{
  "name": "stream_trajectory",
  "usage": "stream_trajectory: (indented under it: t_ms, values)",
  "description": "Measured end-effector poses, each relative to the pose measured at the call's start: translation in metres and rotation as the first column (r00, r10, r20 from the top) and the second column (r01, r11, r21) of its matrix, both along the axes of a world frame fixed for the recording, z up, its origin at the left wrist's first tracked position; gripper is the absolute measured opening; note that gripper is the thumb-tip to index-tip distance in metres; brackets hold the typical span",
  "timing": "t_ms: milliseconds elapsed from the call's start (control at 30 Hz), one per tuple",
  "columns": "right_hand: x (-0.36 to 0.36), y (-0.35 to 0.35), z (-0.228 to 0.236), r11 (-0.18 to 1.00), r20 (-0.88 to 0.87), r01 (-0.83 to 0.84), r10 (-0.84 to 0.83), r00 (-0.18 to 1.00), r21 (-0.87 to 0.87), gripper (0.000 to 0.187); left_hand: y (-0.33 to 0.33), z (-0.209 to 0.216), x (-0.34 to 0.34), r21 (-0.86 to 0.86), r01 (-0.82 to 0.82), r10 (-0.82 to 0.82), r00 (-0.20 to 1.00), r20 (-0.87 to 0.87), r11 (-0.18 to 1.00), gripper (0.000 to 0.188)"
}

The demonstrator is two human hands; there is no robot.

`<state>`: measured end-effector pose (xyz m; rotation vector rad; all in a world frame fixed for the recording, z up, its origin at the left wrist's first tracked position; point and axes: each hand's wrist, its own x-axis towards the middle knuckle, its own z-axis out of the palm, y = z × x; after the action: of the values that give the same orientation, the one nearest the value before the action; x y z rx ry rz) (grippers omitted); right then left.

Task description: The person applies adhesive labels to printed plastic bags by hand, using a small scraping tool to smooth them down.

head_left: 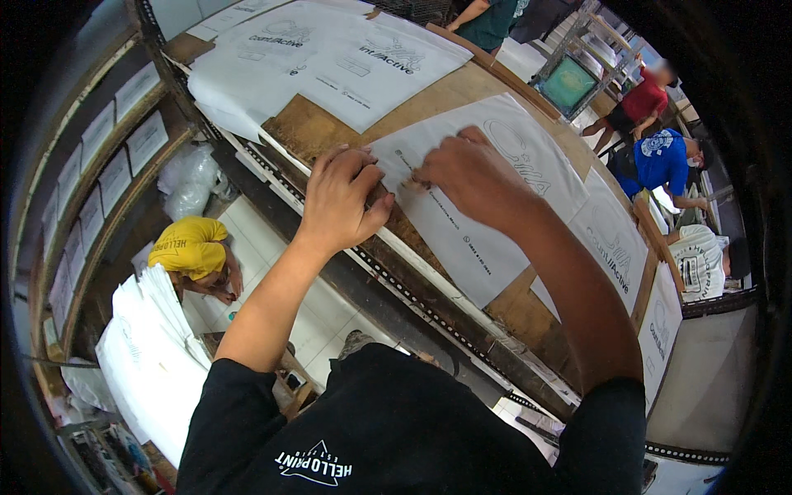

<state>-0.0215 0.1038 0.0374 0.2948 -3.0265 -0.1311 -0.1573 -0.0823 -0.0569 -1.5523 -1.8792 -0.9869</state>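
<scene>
On the brown tabletop [528, 309] lies a thin white sheet [462, 256] printed with dark lettering and a logo. My left hand [342, 198] is at the table's near edge, left of this sheet, its fingers curled toward the thumb. A small dark patch shows between them, too hidden to name. Over the sheet's upper part is my right hand [474, 177], closed with the fingertips pressed together; whatever they pinch is too small to make out. Several similar sheets [363, 66] lie farther back on the left, partly overlapping.
More printed sheets [610, 239] lie to the right. A perforated metal rail [396, 285] runs along the near edge. Left stand wooden shelves [124, 181] and a white sheet stack [153, 355]. A person in yellow [190, 247] crouches there; other people work at the far right.
</scene>
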Motion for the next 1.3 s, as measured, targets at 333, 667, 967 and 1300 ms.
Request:
stream_trajectory:
  t_ms: [333,667,967,1300]
  values:
    - [0.117,-0.022,0.007,0.999,0.115,0.032,-0.032,0.993,0.009,0.035,-0.002,-0.001,0.003,0.02,-0.009,0.009,1.0,-0.005,1.0,0.033]
    - [0.09,-0.003,0.027,0.922,0.103,0.085,-0.049,0.993,-0.378,0.025,-0.001,-0.003,0.002,0.054,0.004,-0.005,1.0,0.025,0.999,0.033]
    - [-0.05,-0.001,-0.014,0.978,-0.293,-0.06,-0.001,0.956,-0.201,0.016,-0.002,0.002,0.004,-0.016,0.006,-0.006,0.999,0.048,1.0,0.036]
    - [-0.034,0.004,-0.028,1.0,-0.213,-0.016,0.016,0.977,-0.001,0.016,0.004,-0.019,-0.007,0.006,-0.047,0.047,0.999,0.026,0.999,0.04]
